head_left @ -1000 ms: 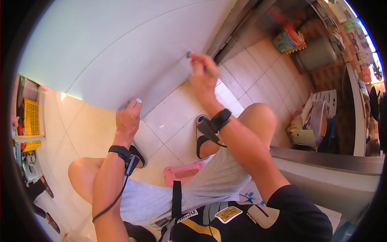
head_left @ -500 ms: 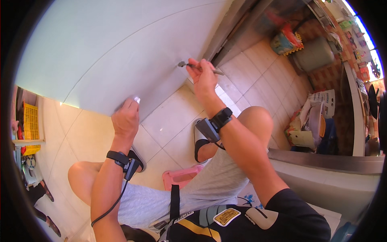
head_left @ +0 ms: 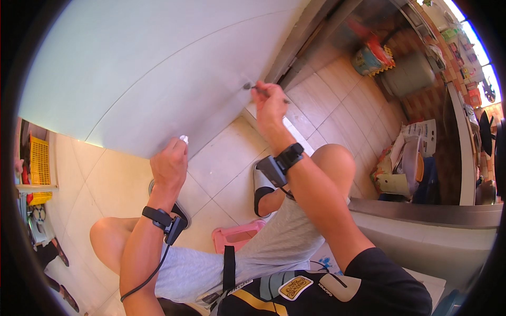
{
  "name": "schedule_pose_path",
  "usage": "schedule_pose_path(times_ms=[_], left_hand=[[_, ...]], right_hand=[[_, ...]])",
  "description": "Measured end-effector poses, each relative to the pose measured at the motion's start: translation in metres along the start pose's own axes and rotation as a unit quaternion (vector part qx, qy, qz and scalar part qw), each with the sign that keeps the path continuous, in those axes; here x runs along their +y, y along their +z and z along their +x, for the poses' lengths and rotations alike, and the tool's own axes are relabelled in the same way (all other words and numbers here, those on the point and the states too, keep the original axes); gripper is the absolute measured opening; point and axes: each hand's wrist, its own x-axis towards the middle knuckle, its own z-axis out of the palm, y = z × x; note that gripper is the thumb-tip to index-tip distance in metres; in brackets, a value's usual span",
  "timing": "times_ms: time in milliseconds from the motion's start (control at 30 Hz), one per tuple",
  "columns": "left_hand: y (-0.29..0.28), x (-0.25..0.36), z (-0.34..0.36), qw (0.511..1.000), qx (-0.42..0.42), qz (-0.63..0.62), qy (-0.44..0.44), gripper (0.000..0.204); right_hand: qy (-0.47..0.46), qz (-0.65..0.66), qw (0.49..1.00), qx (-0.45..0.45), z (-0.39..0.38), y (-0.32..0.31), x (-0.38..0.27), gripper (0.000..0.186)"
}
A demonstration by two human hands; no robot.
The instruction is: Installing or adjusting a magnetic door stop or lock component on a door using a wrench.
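Note:
My right hand [head_left: 272,104] is closed round a slim tool [head_left: 263,94], with its dark, rounded tip at the surface of a large pale wall [head_left: 174,63]. Part of the handle sticks out behind the fingers; motion blur keeps its exact kind unclear. Lower and to the left, my left hand [head_left: 169,160] is closed, its knuckles close to the wall's bottom edge. A small white crumpled piece [head_left: 184,139], perhaps tissue or cloth, pokes out by the thumb and forefinger. Most of it is hidden inside the fist.
Below my lap stands a pink plastic stool [head_left: 237,235] on the tiled floor [head_left: 211,174]. A doorway at right shows a grey gas cylinder [head_left: 408,79], a patterned bucket [head_left: 373,59] and bags [head_left: 408,163]. A yellow crate [head_left: 40,163] sits on shelving at far left.
My right hand has shifted slightly right and down, and the tool's tip has gone right along the wall. My left hand has moved a little right and down, still gripping the white piece.

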Motion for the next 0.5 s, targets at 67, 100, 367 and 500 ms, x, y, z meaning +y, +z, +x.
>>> schedule_pose_path(times_ms=[67,100,367,500], left_hand=[[-0.001,0.002,0.004,0.999,0.013,0.023,-0.019,0.015],[-0.002,-0.002,0.002,0.999,0.014,0.025,-0.019,0.015],[-0.011,0.004,0.000,0.999,0.003,0.003,-0.041,0.013],[-0.006,-0.007,0.000,0.999,0.009,0.013,-0.045,0.012]], right_hand=[[0.077,-0.076,0.994,-0.013,-0.001,-0.016,0.017,0.014],[0.078,-0.074,0.994,-0.015,-0.005,-0.015,0.020,0.014],[-0.047,0.021,0.998,0.039,0.020,0.011,-0.014,0.017],[0.040,-0.044,0.998,0.023,0.022,-0.026,0.021,0.020]])
